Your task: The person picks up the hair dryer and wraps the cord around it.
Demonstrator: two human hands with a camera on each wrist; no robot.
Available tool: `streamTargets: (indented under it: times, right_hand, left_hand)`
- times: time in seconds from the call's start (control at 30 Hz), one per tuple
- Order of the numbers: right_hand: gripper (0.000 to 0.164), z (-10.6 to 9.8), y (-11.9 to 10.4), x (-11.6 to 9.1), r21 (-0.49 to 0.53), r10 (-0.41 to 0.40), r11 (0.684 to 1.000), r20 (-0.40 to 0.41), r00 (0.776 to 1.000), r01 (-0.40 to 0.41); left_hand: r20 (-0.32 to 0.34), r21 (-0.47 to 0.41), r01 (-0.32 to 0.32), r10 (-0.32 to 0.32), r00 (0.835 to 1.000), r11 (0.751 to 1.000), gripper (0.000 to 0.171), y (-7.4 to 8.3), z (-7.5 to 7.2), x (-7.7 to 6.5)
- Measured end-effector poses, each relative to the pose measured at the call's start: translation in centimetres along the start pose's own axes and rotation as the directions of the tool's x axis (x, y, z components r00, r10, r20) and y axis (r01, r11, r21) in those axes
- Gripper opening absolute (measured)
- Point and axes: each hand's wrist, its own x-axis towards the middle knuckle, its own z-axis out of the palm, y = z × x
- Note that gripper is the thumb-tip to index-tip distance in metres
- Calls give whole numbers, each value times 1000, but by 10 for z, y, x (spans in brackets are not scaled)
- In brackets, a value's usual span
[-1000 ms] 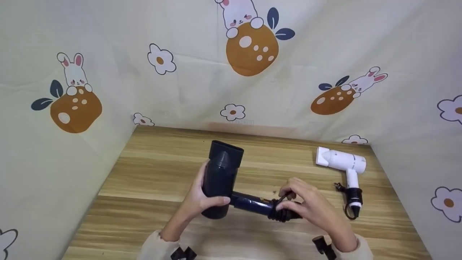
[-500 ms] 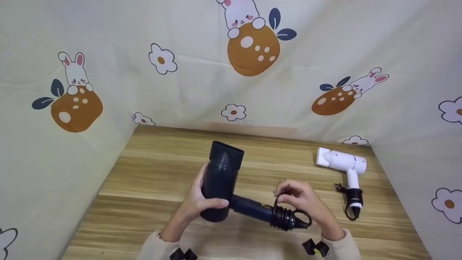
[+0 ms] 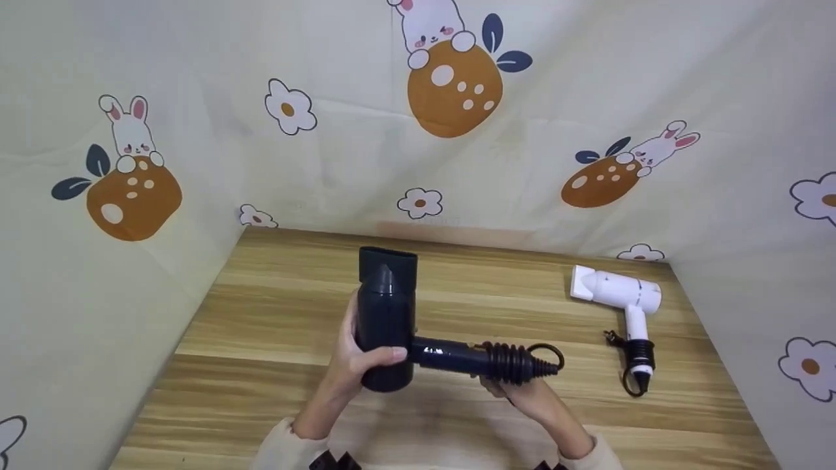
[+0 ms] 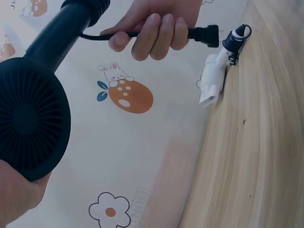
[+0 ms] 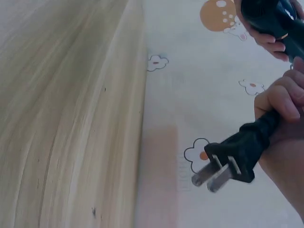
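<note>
My left hand [image 3: 349, 356] grips the barrel of a dark hair dryer [image 3: 386, 326], thumb across its front. The dryer's nozzle points away from me and its handle points right. Black cord [image 3: 509, 363] is coiled round the handle's end, with a small loop standing off the tip. Below that coil, my right hand [image 3: 522, 395] is partly hidden by the handle. In the left wrist view, the right hand's fingers [image 4: 159, 38] curl round the cord near its plug [image 4: 205, 35]. Two flat metal prongs of the plug [image 5: 237, 154] show in the right wrist view.
A white hair dryer [image 3: 617, 290] lies at the right of the wooden table [image 3: 281, 326], its black cord [image 3: 640, 356] wound round the handle. Patterned cloth [image 3: 339, 163] with rabbits and flowers hangs round the table's back and sides.
My right hand has gone from above the coiled cord to underneath the handle. The dark dryer has shifted slightly left, and its handle has swung up to nearly level.
</note>
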Motion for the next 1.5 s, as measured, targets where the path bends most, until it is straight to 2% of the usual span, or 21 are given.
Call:
streamTargets:
  times: [0.03,0.1,0.2,0.27,0.4,0.5,0.6,0.7,0.8,0.9,0.97,1.07,1.13,1.27,1.4,1.47,1.5]
  right_hand:
    - [19,2,-1,2,84,32,996,0,999,-32]
    - [24,6,-1,3,155,1,988,-32,999,4]
    - [24,12,-4,3,182,-57,980,-118,991,78]
    - [25,16,-9,3,168,-64,981,-170,983,93]
    - [27,24,-21,3,92,-29,994,-222,975,50]
    - [25,26,-27,1,-11,0,1000,-198,980,-2]
    - [20,25,-33,-2,-162,-5,987,-165,986,-22]
    - [14,21,-38,-5,-330,-58,944,-133,989,11]
    - [7,17,-44,-8,-519,-171,849,-97,981,97]
    - [7,12,-52,-12,-629,-197,769,-62,978,115]
    - [8,8,-58,-14,-659,-200,744,-63,978,110]
    - [11,3,-65,-14,-637,-197,765,-86,977,99]
    - [12,0,-66,-13,-598,-252,788,-98,963,146]
    - [21,-8,-64,-13,-447,-320,862,-110,941,240]
    - [18,-16,-62,-14,-151,-264,958,-116,958,245]
    - [18,-21,-60,-13,7,-241,970,-116,964,243]
    - [20,-22,-59,-12,82,-236,966,-114,965,246]
  left_hand:
    - [-24,16,-9,9,1000,1000,83,-1,1,0]
    - [-76,47,-18,22,997,999,83,-2,2,-1]
    - [-155,83,-1,14,988,997,84,-3,3,-1]
    - [-195,91,22,-4,981,996,84,-4,4,-1]
    - [-238,101,48,-23,971,994,83,-8,7,2]
    - [-267,130,42,-6,964,991,83,-10,7,4]
    - [-285,141,43,-1,959,989,84,-12,5,6]
    - [-286,151,58,-12,958,987,86,-13,3,6]
    - [-271,182,71,-19,963,981,86,-14,1,7]
    - [-248,232,79,-19,968,969,87,-16,-2,6]
    - [-224,270,74,-12,974,960,88,-18,-3,6]
    - [-182,330,59,2,983,942,91,-20,-3,5]
    - [-155,373,52,7,988,926,94,-21,-2,5]
    - [-97,437,50,-8,995,898,97,-22,-1,4]
    - [-51,454,54,-34,998,890,97,-21,0,4]
    - [-38,453,63,-51,998,889,97,-20,0,4]
    - [-29,452,64,-57,998,890,97,-19,-1,4]
